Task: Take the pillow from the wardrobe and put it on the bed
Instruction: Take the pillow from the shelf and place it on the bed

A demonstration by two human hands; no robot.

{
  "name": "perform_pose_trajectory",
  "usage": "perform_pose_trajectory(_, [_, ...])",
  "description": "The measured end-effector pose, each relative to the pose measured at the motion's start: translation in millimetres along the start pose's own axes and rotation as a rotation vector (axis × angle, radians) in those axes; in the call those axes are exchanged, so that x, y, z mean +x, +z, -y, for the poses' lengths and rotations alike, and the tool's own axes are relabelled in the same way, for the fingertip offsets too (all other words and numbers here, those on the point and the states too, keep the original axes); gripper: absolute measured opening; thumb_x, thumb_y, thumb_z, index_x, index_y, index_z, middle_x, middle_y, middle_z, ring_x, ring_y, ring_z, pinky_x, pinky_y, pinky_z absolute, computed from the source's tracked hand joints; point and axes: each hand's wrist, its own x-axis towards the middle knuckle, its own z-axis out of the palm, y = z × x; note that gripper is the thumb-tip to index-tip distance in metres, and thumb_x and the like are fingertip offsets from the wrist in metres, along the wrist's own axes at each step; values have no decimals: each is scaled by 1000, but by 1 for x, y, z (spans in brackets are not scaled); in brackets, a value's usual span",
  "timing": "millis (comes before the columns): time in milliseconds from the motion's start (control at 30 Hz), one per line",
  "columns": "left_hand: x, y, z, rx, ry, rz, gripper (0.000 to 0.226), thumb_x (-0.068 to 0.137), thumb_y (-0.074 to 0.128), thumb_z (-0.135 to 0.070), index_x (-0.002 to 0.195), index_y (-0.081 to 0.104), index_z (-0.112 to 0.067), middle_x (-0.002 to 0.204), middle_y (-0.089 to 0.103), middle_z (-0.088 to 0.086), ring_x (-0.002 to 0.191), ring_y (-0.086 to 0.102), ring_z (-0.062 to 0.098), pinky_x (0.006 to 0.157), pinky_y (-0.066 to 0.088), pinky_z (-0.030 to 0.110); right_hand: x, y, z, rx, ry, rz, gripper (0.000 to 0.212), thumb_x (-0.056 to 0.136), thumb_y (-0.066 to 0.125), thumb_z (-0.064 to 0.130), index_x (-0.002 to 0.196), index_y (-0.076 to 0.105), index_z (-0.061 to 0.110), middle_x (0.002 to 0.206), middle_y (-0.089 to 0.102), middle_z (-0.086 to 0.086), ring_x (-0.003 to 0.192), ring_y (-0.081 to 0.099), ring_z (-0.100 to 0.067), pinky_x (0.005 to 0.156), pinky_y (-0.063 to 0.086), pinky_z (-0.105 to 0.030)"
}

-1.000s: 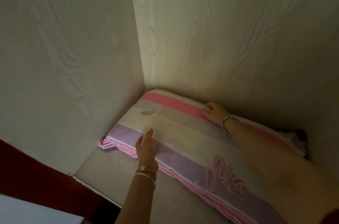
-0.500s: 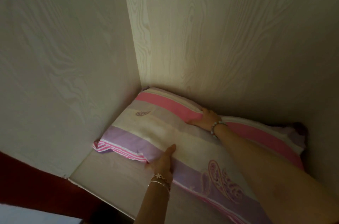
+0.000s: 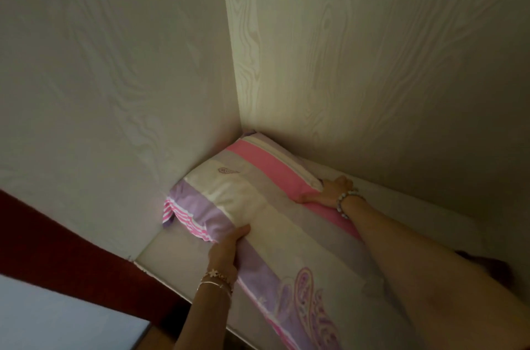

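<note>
Pillow (image 3: pixel 258 206) wedged in wardrobe (image 3: pixel 372 63) corner — left hand (image 3: pixel 226 249), right hand (image 3: pixel 329 192) grip edges.

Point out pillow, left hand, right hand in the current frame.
pillow (image 3: pixel 246 200): head view, on its cream stripe.
left hand (image 3: pixel 225 252): head view, back of the hand, gripping the near edge.
right hand (image 3: pixel 329 192): head view, back of the hand, at the far edge.

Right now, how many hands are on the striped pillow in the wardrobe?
2. The left hand grips the near purple edge of the pink, cream and purple striped pillow; the right hand holds its far pink edge by the back panel.
</note>
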Motion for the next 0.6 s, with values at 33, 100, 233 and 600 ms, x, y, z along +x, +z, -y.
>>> perform_pose_trajectory(33, [-1, -1, 3, -4, 0, 27, 71, 55, 93, -19, 117, 68, 3, 119, 72, 14, 111, 66, 30, 97, 53, 40, -1, 3, -1, 16, 6, -14, 143, 27, 48, 106, 153, 33, 39, 161, 29, -19, 145, 27, -43, 118, 22, -55])
perform_pose_trajectory(100, [-5, -2, 10, -37, -21, 110, 74, 57, 93, -24, 122, 67, 0, 119, 72, 15, 110, 68, 32, 101, 52, 45, -5, 9, -3, 165, 20, -12, 146, 29, 59, 101, 154, 29, 32, 159, 34, -16, 142, 36, -39, 117, 28, -52])
perform_pose_trajectory(233, [-14, -1, 24, -42, -87, 165, 81, 55, 95, -31, 124, 64, -1, 118, 73, 18, 107, 70, 35, 100, 53, 47, -13, 19, 1, 367, 47, 30, 146, 40, 82, 79, 154, 16, 15, 155, 41, -13, 136, 47, -33, 113, 38, -44])
perform_pose_trajectory(600, [-33, -9, 26, -61, -83, 154, 55, 64, 92, -17, 111, 70, 3, 106, 76, 18, 97, 72, 31, 91, 57, 42, -31, 24, 8, 202, 28, -19, 156, 28, 67, 93, 156, 28, 12, 153, 48, -13, 133, 52, -31, 110, 43, -38])
